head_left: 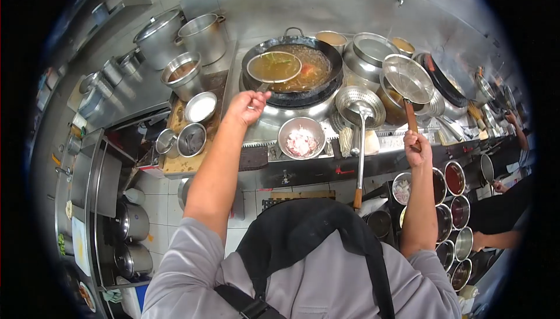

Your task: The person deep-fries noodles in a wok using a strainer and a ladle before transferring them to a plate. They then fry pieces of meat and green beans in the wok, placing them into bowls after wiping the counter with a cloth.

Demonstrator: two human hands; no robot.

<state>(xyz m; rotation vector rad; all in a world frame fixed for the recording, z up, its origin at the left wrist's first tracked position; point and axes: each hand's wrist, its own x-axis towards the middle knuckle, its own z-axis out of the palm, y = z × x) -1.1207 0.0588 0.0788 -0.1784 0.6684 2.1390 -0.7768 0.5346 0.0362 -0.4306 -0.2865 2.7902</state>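
My left hand [248, 107] is closed at the short handle of a round, fine-mesh strainer [274, 67], which is over the liquid in a large black wok [333, 56]. Green pieces show in the strainer, and something red lies in the brownish liquid beside it. My right hand [417, 147] grips the wooden handle of a wire-mesh skimmer [408, 78], raised above a pot at the right of the stove. Between my hands, a metal bowl [283, 141] of pale pink raw pieces, perhaps meat, sits at the stove's front edge. A ladle [362, 144] rests in a perforated strainer [345, 102].
Tall pots [204, 33] stand at the left back, with smaller bowls [200, 107] on a wooden board. Several round containers [454, 178] are grouped at the lower right. A co-worker's arm [496, 241] reaches in from the right, near another wok [430, 74].
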